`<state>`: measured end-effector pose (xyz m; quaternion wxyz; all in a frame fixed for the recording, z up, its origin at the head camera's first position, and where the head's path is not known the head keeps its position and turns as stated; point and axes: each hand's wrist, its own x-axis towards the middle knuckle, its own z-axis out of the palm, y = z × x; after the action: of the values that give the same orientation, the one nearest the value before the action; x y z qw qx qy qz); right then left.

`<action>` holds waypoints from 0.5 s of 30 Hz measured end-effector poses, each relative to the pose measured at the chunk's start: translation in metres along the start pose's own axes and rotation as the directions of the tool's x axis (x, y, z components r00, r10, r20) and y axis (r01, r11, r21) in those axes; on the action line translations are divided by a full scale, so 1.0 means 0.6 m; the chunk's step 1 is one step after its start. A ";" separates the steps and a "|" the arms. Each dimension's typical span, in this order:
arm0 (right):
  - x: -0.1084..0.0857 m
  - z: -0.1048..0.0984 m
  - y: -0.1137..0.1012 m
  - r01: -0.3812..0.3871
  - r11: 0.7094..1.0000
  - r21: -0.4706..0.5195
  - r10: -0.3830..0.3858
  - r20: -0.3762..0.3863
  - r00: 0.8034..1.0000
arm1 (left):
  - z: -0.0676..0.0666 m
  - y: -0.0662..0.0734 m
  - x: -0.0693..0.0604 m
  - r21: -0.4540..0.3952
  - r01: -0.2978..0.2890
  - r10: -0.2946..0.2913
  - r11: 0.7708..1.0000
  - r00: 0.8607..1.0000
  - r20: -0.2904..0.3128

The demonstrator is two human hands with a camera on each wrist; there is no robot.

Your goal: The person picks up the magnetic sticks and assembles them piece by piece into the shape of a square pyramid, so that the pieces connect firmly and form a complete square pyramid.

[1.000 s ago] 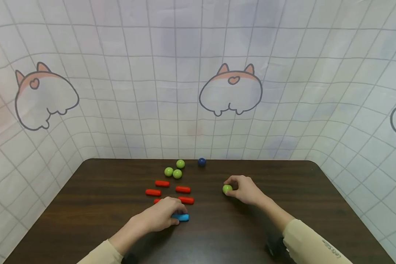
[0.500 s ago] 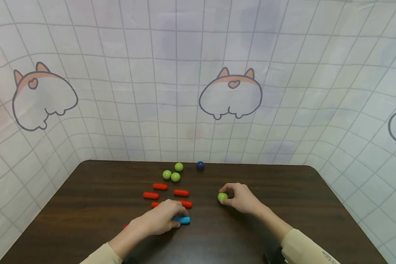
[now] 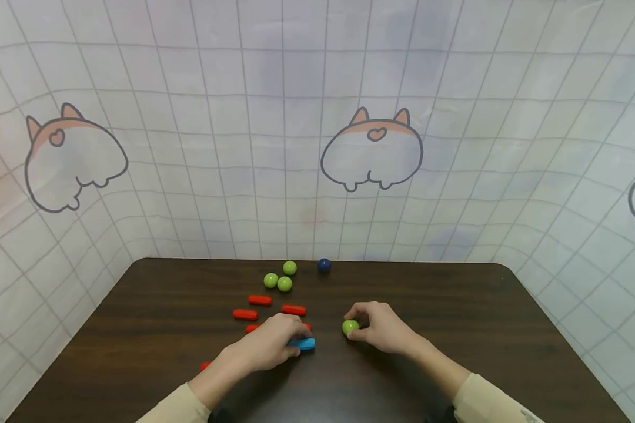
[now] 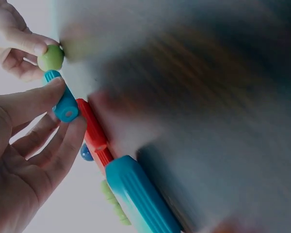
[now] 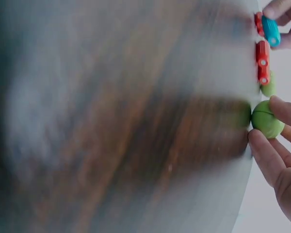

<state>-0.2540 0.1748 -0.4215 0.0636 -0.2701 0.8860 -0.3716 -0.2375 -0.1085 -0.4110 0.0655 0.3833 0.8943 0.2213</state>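
Blue stick (image 3: 308,343) is pinched by L hand (image 3: 267,345), green ball (image 3: 350,327) by R hand (image 3: 385,330), both prob. light, hard, best held mid-side.

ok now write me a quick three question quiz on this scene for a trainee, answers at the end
1. True or false: the left hand is holding a red stick.
2. The right hand holds: a) the dark blue ball; b) a green ball; c) nothing.
3. How many green balls lie grouped near the far edge of the table?

Key: 1. False, it pinches a blue stick. 2. b. 3. Three.
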 end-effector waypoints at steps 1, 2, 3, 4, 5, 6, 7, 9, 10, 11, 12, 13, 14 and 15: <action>0.000 0.001 -0.002 0.006 1.000 -0.003 -0.006 0.002 1.000 | 0.000 0.001 0.002 -0.004 -0.003 0.003 1.000 1.000 -0.006; 0.001 0.003 -0.003 0.007 1.000 -0.008 -0.007 0.007 1.000 | 0.000 0.002 0.004 -0.007 -0.005 0.004 1.000 1.000 -0.011; 0.001 0.003 -0.004 0.010 1.000 -0.013 -0.010 0.009 1.000 | -0.001 0.004 0.007 -0.007 -0.006 0.006 1.000 1.000 -0.015; 0.002 0.004 -0.005 0.011 1.000 -0.019 -0.011 0.011 1.000 | -0.002 0.006 0.011 -0.006 -0.009 0.009 1.000 1.000 -0.019; 0.002 0.004 -0.006 0.012 1.000 -0.025 -0.011 0.011 1.000 | -0.003 0.008 0.014 -0.008 -0.010 0.010 1.000 1.000 -0.021; 0.002 0.004 -0.006 0.009 0.999 -0.032 -0.008 0.011 1.000 | -0.003 0.010 0.018 -0.010 -0.010 0.010 1.000 1.000 -0.021; 0.002 0.003 -0.007 0.013 1.000 -0.027 -0.012 0.012 1.000 | -0.003 0.011 0.021 -0.011 -0.007 0.007 1.000 1.000 -0.022; 0.002 0.003 -0.010 0.015 1.000 -0.023 -0.015 0.014 1.000 | -0.003 0.014 0.026 -0.013 0.000 0.000 1.000 1.000 -0.022; 0.001 0.004 -0.011 0.018 1.000 -0.022 -0.018 0.016 1.000 | -0.002 0.015 0.028 -0.012 0.001 -0.002 1.000 1.000 -0.022; 0.000 0.005 -0.012 0.022 1.000 -0.018 -0.021 0.017 1.000 | -0.001 0.016 0.030 -0.010 0.003 -0.003 1.000 1.000 -0.023; 0.000 0.007 -0.013 0.029 1.000 -0.012 -0.029 0.016 0.999 | 0.000 0.017 0.031 -0.007 -0.001 0.001 1.000 1.000 -0.026; -0.001 0.010 -0.014 0.033 0.999 -0.009 -0.033 0.017 0.999 | 0.002 0.018 0.031 -0.004 -0.006 0.006 1.000 1.000 -0.029; -0.002 0.014 -0.015 0.033 0.999 -0.010 -0.033 0.018 0.999 | 0.004 0.019 0.031 0.000 -0.008 0.008 1.000 1.000 -0.026; -0.004 0.018 -0.016 0.037 0.999 -0.006 -0.037 0.020 0.999 | 0.006 0.020 0.030 0.002 -0.010 0.010 1.000 1.000 -0.025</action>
<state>-0.2446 0.1636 -0.4229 0.0646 -0.2903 0.8813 -0.3673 -0.2413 -0.0870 -0.4076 0.0531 0.3851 0.8933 0.2256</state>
